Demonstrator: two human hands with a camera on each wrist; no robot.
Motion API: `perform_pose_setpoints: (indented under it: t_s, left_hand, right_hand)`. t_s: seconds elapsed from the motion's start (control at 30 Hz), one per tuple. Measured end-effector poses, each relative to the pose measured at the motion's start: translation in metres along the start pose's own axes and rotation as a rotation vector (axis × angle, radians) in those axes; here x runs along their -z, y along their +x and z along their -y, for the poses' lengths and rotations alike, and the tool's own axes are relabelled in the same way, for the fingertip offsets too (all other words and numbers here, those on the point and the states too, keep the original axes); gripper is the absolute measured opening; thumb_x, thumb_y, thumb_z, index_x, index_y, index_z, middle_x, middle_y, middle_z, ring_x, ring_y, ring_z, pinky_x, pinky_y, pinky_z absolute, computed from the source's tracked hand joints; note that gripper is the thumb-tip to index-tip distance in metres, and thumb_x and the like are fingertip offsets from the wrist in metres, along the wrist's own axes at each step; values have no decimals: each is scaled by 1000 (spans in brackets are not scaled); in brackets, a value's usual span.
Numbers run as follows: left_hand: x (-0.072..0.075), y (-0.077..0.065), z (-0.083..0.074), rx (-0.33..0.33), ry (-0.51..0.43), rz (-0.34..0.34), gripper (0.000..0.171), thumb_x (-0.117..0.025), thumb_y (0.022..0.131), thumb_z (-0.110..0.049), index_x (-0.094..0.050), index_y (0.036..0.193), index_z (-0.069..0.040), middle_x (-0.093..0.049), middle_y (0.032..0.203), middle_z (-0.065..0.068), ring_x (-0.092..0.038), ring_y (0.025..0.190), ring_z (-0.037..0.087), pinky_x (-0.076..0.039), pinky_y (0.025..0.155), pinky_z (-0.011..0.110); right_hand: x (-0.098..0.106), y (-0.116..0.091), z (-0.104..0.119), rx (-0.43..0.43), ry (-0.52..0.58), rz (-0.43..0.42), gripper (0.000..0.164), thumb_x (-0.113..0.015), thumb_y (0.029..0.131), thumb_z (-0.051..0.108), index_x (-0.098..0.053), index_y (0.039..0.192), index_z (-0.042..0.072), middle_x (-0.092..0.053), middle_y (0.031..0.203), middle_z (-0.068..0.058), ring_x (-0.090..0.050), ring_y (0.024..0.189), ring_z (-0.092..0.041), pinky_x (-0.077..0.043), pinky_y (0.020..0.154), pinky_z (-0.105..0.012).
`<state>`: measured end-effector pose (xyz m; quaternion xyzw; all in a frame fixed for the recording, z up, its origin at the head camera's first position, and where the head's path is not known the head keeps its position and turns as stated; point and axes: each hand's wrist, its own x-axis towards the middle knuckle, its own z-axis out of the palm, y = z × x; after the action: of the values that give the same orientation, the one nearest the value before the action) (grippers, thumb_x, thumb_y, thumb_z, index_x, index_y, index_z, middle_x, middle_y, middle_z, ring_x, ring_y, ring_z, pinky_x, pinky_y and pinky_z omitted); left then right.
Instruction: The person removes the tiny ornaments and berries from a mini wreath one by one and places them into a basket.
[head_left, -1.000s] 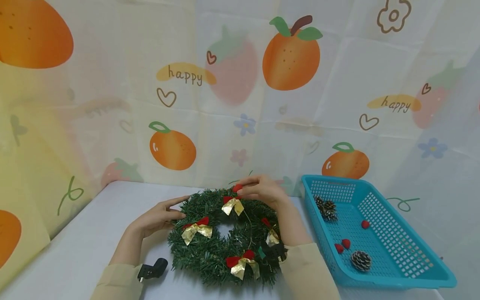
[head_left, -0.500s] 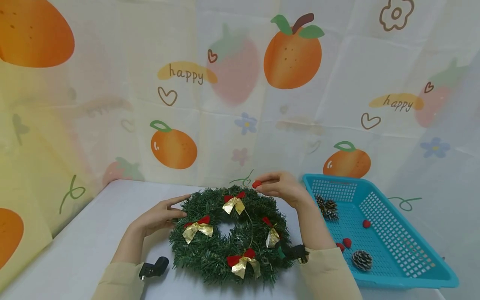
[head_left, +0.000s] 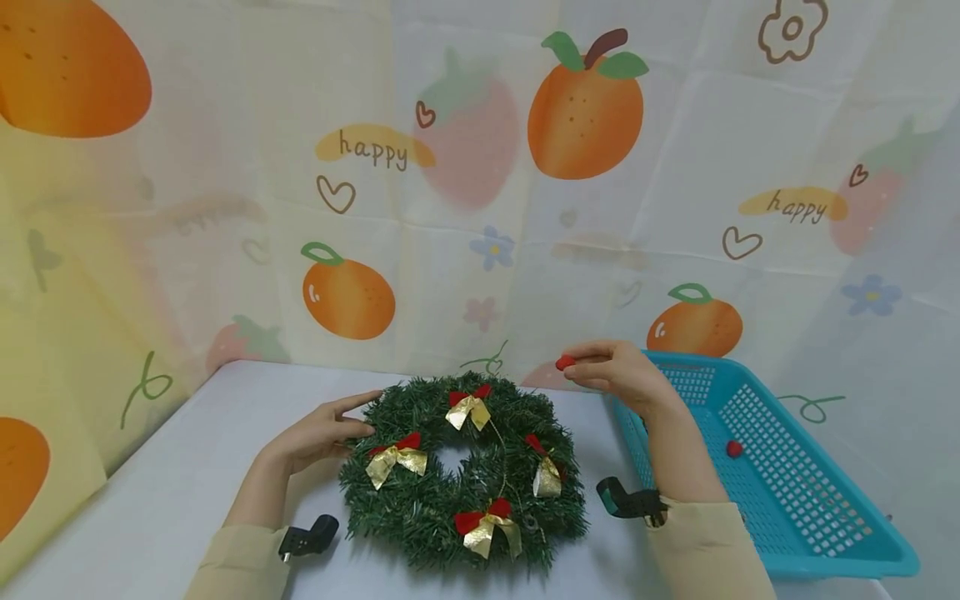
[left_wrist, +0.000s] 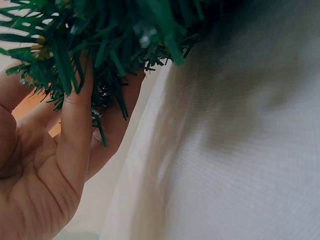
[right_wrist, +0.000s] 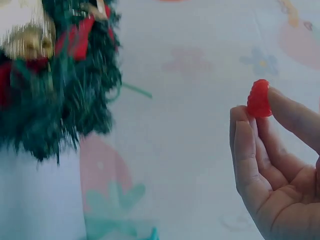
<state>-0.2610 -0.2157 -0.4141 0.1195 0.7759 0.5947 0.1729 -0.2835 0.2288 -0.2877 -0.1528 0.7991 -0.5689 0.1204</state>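
A round green Christmas wreath (head_left: 420,517) lies on the white table, with gold and red bows (head_left: 396,460) spread around its ring. At its far left edge my left hand (head_left: 318,435) holds the rim. The left wrist view shows that hand's fingers (left_wrist: 75,135) among the green sprigs, the tips partly hidden. Right of the wreath and above the table, my right hand (head_left: 618,375) pinches a small red raspberry (right_wrist: 259,98) between thumb and fingertips. Nothing else is in that hand, and the raspberry is apart from the wreath.
A turquoise basket (head_left: 832,517) stands at the right, partly behind my right arm. One more red raspberry (head_left: 734,449) lies inside it. A fruit-printed cloth (head_left: 450,275) hangs behind the table (head_left: 247,417). Each wrist carries a black camera (head_left: 309,537).
My right hand has carried the raspberry from the wreath's far top rightward, toward the basket. The right forearm now covers the pinecones. My left hand has stayed at the wreath's edge.
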Motion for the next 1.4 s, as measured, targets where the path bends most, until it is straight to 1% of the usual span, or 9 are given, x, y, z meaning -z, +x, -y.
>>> perform_pose_setpoints:
  t_s: [0.13,0.3,0.43,0.57,0.83,1.0,1.1,1.23,1.4]
  left_hand:
    - [-1,-1,-2,3,0,0,76,-63,97,-21,-21,160,-16,-55,113,7,-37,54,6,-47,65,26]
    - [-1,-1,-2,4,2,-4,75,-62,97,-20,-20,160,-16,-56,115,8,-36,54,6,-47,64,25]
    - [-2,-1,-2,-1,-2,2,75,-62,97,-20,-20,160,-15,-58,106,3,-36,54,6,-47,64,25]
    - [-2,-1,-1,-5,-7,6,75,-62,97,-20,-20,160,-14,-59,99,-1,-37,54,6,-47,64,25]
    - [-1,-1,-1,2,-1,-2,77,-64,96,-22,-21,160,-16,-56,104,3,-35,53,7,-47,64,25]
    - [-2,-1,-1,6,-3,-3,76,-63,97,-21,-21,160,-16,-57,100,1,-38,55,6,-47,64,25]
    - [-1,-1,-1,5,0,-3,76,-63,97,-22,-21,160,-16,-58,101,1,-39,55,6,-47,64,26]
    - [-1,0,0,3,5,-5,76,-64,97,-23,-21,160,-17,-57,107,4,-38,55,7,-47,64,26]
    - [-1,0,0,2,8,-2,77,-64,97,-24,-21,160,-18,-58,105,3,-39,55,7,-47,64,26]
  right_hand:
    - [17,-10,-2,-11,3,-24,55,-66,95,14,-47,139,-11,-63,126,-8,-65,102,0,-53,97,-24]
    - [36,-20,-8,-38,20,-66,58,-65,96,16,-42,142,-12,-63,114,7,-67,98,2,-53,95,-21]
    - [50,-28,-13,-53,30,-91,61,-64,97,17,-38,144,-12,-63,107,14,-67,97,3,-54,93,-19]
    - [64,-37,-20,-57,59,-114,63,-63,97,17,-35,145,-12,-64,105,16,-67,97,3,-54,91,-19]
    - [86,-49,-35,-92,191,-159,54,-66,95,14,-45,140,-4,-67,102,14,-68,95,1,-56,88,-18]
    - [96,-53,-44,-126,136,-155,66,-65,96,17,-32,146,-12,-67,99,18,-66,94,5,-54,87,-15]
    - [102,-55,-49,-154,93,-160,68,-65,96,19,-33,147,-12,-66,98,21,-65,93,8,-54,86,-14]
    - [108,-57,-54,-190,117,-172,66,-67,94,18,-36,146,-8,-66,96,21,-66,92,7,-55,86,-15]
    - [112,-58,-58,-223,151,-182,77,-68,94,17,-24,151,-11,-66,94,20,-66,89,6,-55,85,-15]
